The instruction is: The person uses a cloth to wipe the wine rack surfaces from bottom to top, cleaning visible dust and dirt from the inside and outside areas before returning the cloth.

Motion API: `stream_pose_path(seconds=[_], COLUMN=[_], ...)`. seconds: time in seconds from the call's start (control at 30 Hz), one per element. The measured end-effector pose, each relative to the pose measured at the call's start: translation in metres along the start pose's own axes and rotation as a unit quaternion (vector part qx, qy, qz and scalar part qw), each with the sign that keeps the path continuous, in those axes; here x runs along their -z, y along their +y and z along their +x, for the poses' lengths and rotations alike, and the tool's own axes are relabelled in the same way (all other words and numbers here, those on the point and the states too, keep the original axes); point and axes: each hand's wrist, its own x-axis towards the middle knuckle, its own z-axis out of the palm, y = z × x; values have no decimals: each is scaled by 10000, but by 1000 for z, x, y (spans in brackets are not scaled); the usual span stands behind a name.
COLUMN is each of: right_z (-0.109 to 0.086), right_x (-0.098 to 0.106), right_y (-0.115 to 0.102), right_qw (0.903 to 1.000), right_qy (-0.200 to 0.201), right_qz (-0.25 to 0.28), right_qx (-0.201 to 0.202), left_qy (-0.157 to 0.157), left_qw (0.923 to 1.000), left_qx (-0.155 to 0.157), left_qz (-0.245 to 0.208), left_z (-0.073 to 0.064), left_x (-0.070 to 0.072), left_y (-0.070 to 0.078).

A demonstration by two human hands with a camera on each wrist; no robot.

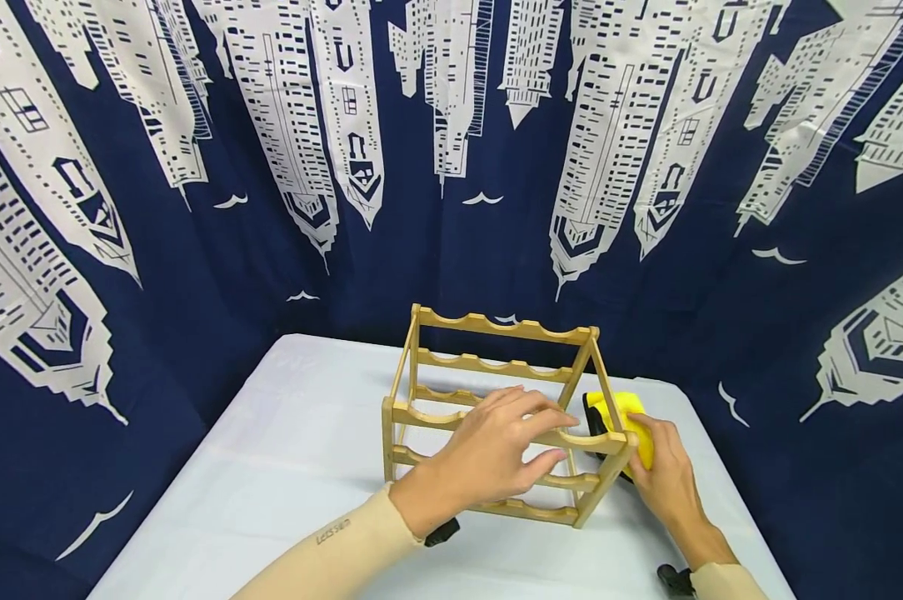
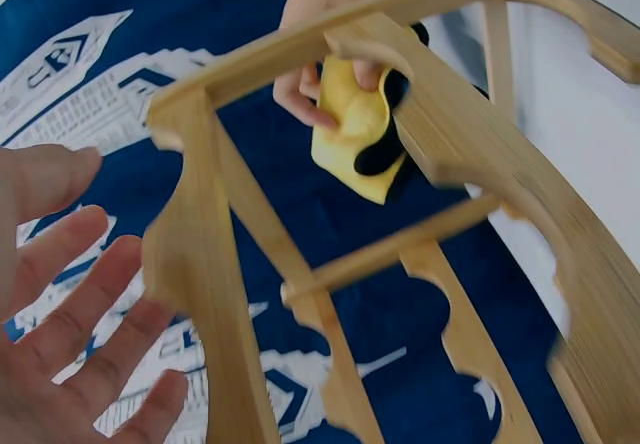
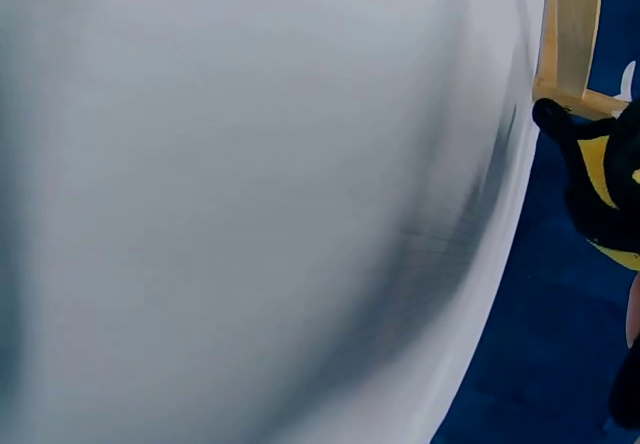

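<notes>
A light wooden rack with scalloped rails (image 1: pixel 387 442) stands on the white table. My left hand (image 1: pixel 496 450) is over its front top rail, and in the left wrist view its fingers (image 2: pixel 65 329) are spread beside the wood with nothing in them; whether they touch it I cannot tell. At the rack's right side my right hand (image 1: pixel 665 483) grips a soft yellow-and-black thing (image 1: pixel 630 406), perhaps a cloth or glove. The left wrist view shows this yellow-and-black thing (image 2: pixel 345 114) pinched between thumb and fingers. Only its edge appears in the right wrist view.
The white-covered table (image 1: pixel 286 433) extends around the rack, its right edge close to my right hand. Behind and at both sides hangs a dark blue curtain (image 1: pixel 451 250) printed with white buildings. Black straps (image 1: pixel 675 579) are on my wrists.
</notes>
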Motion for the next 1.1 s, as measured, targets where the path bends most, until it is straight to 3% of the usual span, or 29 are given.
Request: stream_pose_path(seconds=[0.23, 0.37, 0.47, 0.8, 1.1], right_z=[-3, -9, -12, -13, -19], right_x=[3, 2, 1, -6, -6], right_y=[-3, -5, -6, -15, -21], right_qw=[9996, 9991, 9988, 9986, 9973], right_qy=[125, 233, 341, 323, 543], right_qz=[115, 185, 221, 292, 355], right_qx=[-235, -306, -272, -296, -332], left_qy=[-706, -740, -690, -501, -805], left_qw=[9961, 9956, 9963, 9982, 9927], left_qx=[-106, -173, -119, 300, 805], left_qz=[511, 554, 496, 96, -406], left_z=[36, 43, 43, 30, 18], left_x=[-34, -49, -54, -46, -25], left_y=[9, 11, 12, 5, -5])
